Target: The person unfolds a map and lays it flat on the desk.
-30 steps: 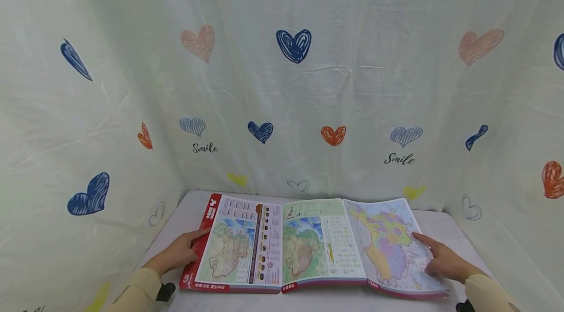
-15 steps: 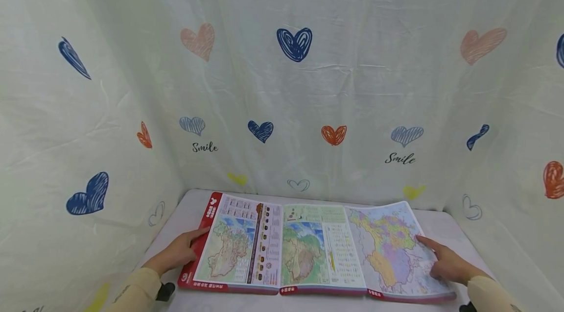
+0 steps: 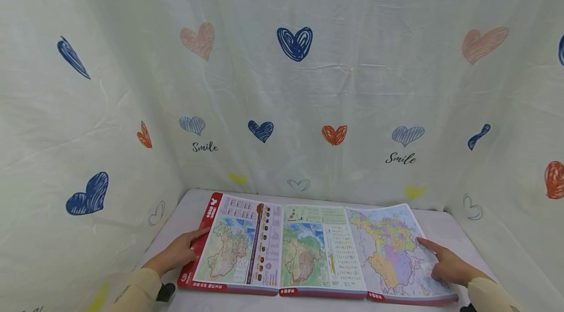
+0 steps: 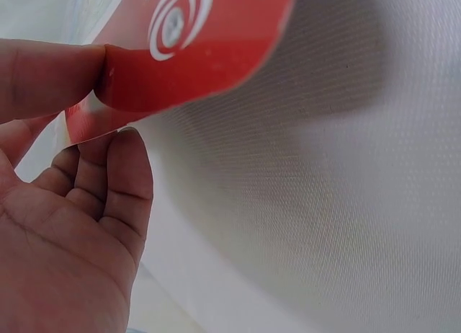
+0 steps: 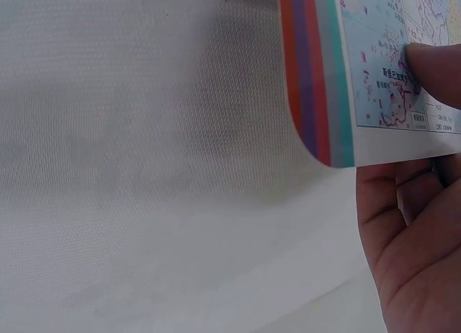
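Observation:
A fold-out map booklet (image 3: 308, 248) lies open on the white-covered table (image 3: 187, 209), showing three map panels. My left hand (image 3: 178, 252) holds its red left edge (image 4: 194, 45): the thumb (image 4: 50, 77) lies on top and the fingers (image 4: 119, 181) curl beneath. My right hand (image 3: 442, 263) holds the rightmost panel (image 3: 392, 248) near its outer edge. In the right wrist view the thumb (image 5: 436, 70) presses on the printed page corner (image 5: 338, 81) and the other fingers (image 5: 403, 210) sit under it.
A white curtain printed with coloured hearts (image 3: 294, 43) and the word "Smile" (image 3: 400, 158) closes in the table at the back and on both sides. Bare cloth (image 5: 144, 167) lies beyond the booklet's right edge.
The rightmost panel has spread out further to the right and lies flatter. My right hand has moved slightly right with it. The left hand has stayed put.

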Tool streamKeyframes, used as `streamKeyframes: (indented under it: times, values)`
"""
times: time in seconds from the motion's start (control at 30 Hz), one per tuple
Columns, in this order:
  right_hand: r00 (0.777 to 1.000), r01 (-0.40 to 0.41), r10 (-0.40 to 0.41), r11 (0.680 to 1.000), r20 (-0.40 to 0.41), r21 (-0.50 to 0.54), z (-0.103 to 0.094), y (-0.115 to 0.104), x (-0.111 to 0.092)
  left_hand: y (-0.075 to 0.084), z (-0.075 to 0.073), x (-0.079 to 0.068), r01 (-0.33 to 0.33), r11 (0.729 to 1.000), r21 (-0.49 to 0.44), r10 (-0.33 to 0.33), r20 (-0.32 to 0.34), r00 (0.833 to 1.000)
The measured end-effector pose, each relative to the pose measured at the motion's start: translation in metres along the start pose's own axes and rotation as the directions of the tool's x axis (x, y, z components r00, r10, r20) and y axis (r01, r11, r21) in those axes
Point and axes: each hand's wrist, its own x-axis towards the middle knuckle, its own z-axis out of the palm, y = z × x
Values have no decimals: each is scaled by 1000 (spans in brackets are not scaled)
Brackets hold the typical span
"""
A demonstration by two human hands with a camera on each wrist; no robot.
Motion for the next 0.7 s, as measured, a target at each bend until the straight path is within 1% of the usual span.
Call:
streamKeyframes:
  times: [0.33, 0.57, 0.7]
  values:
    - [1000, 0, 0, 1000, 2, -10, -2, 0, 1, -1, 1, 1, 10, 1000, 10, -10, -13, 1000]
    - [1000, -11, 11, 1000, -4, 7, 0, 1, 0, -2, 2, 2, -3, 1000, 31, 3, -4, 1000]
    - [1000, 3, -3, 1000, -14, 15, 3, 5, 1, -6, 4, 4, -7, 999, 53, 7, 2, 1000]
